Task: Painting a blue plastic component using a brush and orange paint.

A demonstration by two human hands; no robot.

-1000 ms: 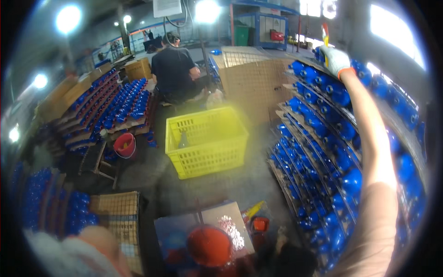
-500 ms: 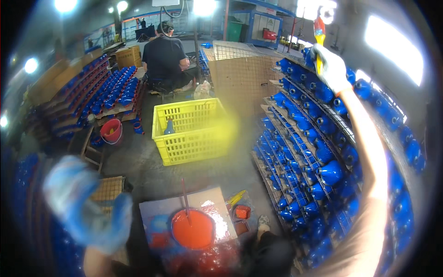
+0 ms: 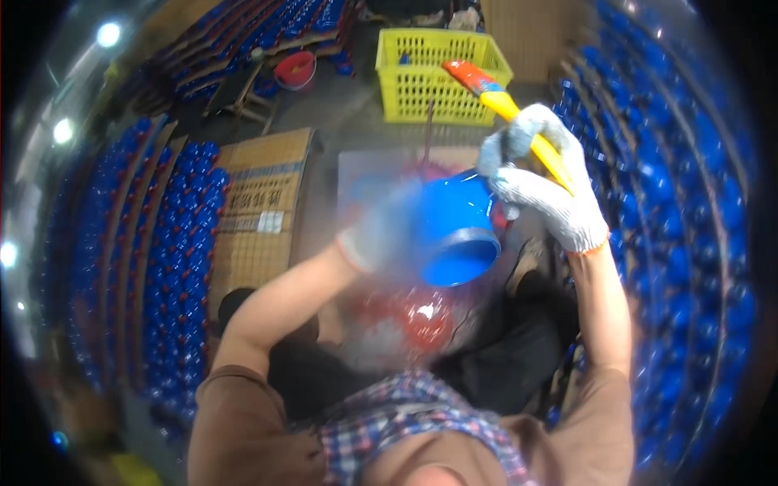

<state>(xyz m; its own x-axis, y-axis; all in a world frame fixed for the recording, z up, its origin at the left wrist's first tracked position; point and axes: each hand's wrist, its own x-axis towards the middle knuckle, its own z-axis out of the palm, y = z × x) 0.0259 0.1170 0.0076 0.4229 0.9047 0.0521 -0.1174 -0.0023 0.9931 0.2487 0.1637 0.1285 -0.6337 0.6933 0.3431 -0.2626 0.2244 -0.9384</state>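
Observation:
My left hand (image 3: 384,233), in a pale glove smeared by motion, grips the left side of a glossy blue hollow part (image 3: 454,194). One round, ringed opening of this part (image 3: 462,259) faces me. In my gloved right hand (image 3: 543,174) a paintbrush (image 3: 501,104) slants up to the left, its handle yellow and its bristles coated red-orange. The right fingertips are close to the part's upper right edge; whether they touch it I cannot tell. Beneath, a paint-stained board (image 3: 361,170) lies mostly behind my hands, with a thin stick (image 3: 429,130) rising from there.
Ahead stands a yellow plastic crate (image 3: 442,101), with a red bucket (image 3: 295,70) to its left. Stacked rows of blue parts rise on the right (image 3: 656,186) and left (image 3: 182,219). A cardboard sheet (image 3: 258,206) lies left of the board. My legs flank the board.
The view has tipped down. My right hand, with the brush, has come down from high on the right. My left hand, empty before, now holds a blue hollow part.

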